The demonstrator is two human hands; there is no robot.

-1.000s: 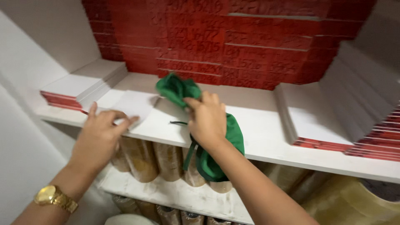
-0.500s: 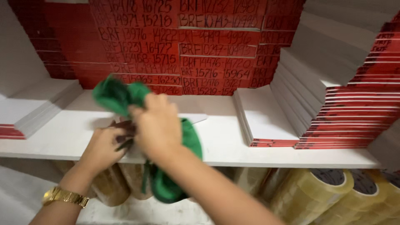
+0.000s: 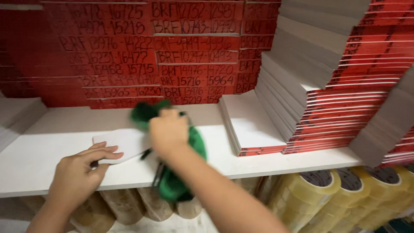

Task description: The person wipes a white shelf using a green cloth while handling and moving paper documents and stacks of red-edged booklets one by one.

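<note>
Right hand closed around bunched green cloth at the shelf front edge, soft folds hanging below. Left hand flat, fingers spread, pinning a white card. Best to press the card firmly, wipe gently. Behind, stiff red-edged pads stacked; glossy tape rolls beneath.

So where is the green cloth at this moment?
In the head view, the green cloth is bunched in the right hand at the front edge of the white shelf, just right of the white sheet under the left hand.
</note>
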